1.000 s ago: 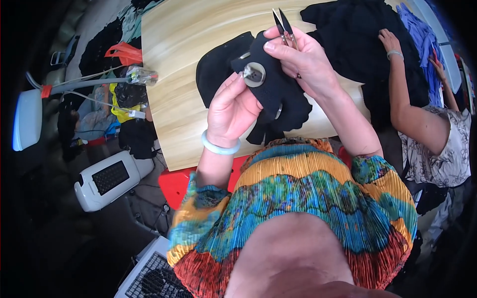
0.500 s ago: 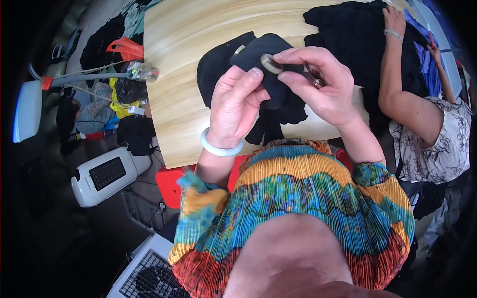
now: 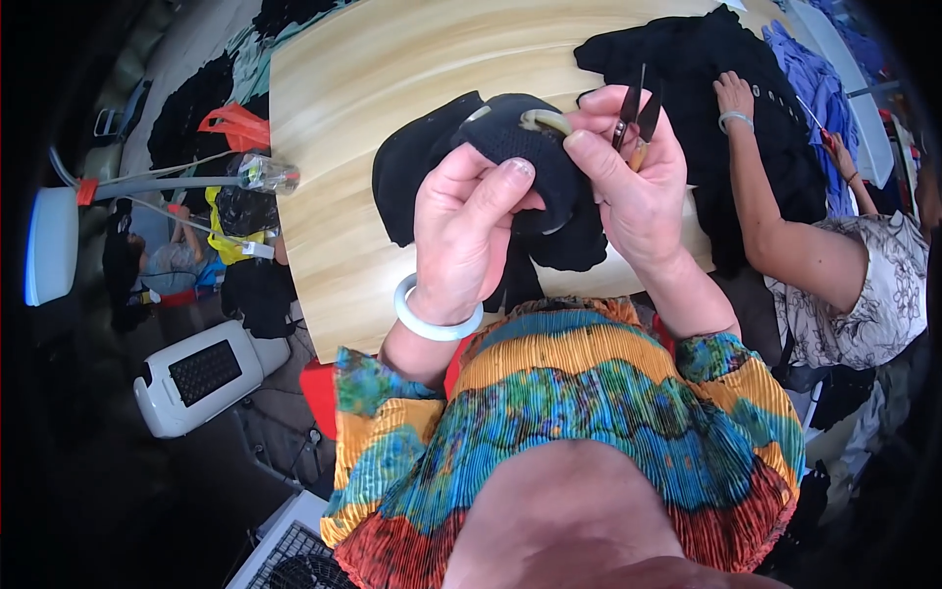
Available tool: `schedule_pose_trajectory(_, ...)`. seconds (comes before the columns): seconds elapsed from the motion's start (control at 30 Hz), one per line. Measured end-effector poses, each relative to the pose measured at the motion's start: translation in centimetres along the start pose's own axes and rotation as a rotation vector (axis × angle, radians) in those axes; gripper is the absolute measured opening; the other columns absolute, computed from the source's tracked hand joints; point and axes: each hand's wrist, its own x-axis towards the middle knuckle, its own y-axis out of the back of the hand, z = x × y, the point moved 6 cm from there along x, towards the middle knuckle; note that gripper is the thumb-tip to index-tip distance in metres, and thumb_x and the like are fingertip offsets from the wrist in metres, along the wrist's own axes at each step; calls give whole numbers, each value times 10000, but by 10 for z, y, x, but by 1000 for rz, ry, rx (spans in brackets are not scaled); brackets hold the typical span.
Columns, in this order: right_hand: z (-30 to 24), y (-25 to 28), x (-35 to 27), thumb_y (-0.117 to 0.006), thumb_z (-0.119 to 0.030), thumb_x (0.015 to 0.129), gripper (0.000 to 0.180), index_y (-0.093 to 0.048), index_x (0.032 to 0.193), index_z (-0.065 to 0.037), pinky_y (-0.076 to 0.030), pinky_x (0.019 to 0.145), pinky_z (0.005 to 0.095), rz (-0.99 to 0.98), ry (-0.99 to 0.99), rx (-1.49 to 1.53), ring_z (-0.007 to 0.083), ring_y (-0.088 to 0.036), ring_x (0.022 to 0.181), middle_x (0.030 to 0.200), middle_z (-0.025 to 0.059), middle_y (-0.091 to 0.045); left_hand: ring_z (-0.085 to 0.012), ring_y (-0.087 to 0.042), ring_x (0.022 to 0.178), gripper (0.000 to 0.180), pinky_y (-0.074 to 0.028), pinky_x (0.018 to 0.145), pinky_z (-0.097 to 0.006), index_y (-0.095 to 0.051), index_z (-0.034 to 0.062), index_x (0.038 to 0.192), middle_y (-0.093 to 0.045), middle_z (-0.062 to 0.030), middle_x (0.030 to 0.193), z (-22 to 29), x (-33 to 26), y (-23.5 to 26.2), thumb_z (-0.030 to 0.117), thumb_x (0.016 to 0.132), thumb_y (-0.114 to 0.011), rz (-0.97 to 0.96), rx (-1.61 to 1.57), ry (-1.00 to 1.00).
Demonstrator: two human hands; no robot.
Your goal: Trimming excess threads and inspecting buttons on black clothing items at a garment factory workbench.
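Black knit garment [image 3: 427, 172] lies bunched at the table's near side, part of it lifted. My left hand [image 3: 471, 221] is closed on its raised fold, thumb on top, fingers behind. A thick, pale beige-green button [image 3: 548, 122], seen nearly edge-on, sits against the fold. My right hand [image 3: 633, 172] pinches this button between thumb and forefinger. Small thread snips [image 3: 636, 118] are tucked in the same hand, their dark blades pointing up and slightly apart. Another pale button [image 3: 478, 114] shows partly on the garment, left of the fold.
The garment rests on a light wooden table [image 3: 334, 128]. To the right, a co-worker's hand [image 3: 734, 95] lies on another black garment [image 3: 677, 59], beside purple cloth [image 3: 785, 69]. A lamp arm [image 3: 162, 185] reaches toward the table's left edge, with a red bag [image 3: 235, 126] nearby.
My left hand has closed on the black fold, where its thumb and fingers were apart before. The button has turned against the cloth, and the snips' blades now stand up in view.
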Motion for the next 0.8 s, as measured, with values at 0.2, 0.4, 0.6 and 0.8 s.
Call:
schedule_pose_trajectory(0.2,2,-12,4,-572,21,749,356,-397,1058,14,-459,729,199,-72,-102,-50,101,-539,837,940,93,-544,-147,-561,831,229,-488,713,-265,-475,-6,1053,-551,-97,972,6,7,1,69,839,-442,-75,-247,-51)
schedule_pose_trajectory(0.4,8,-10,7,-572,44,732,333,-435,1034,18,-442,735,188,-128,-84,-119,85,-527,846,893,69,-549,-167,-552,880,250,-487,748,-299,-435,-4,1088,-529,-108,1016,-2,8,11,85,856,-410,-93,-283,65)
schedule_pose_trajectory(0.6,5,-17,5,-575,54,718,337,-438,1024,19,-438,740,194,-225,-7,-207,93,-526,869,899,71,-548,-218,-514,972,324,-461,795,-332,-385,-2,1151,-494,-139,1073,-6,8,13,125,855,-411,-114,-331,164)
schedule_pose_trajectory(0.8,-1,-31,-2,-621,42,681,402,-439,1037,13,-445,724,200,-287,-14,-151,93,-533,849,968,86,-531,-304,-288,1188,542,-239,991,-439,-223,0,1263,-285,-172,1277,-10,-3,22,151,805,-472,-311,-927,192)
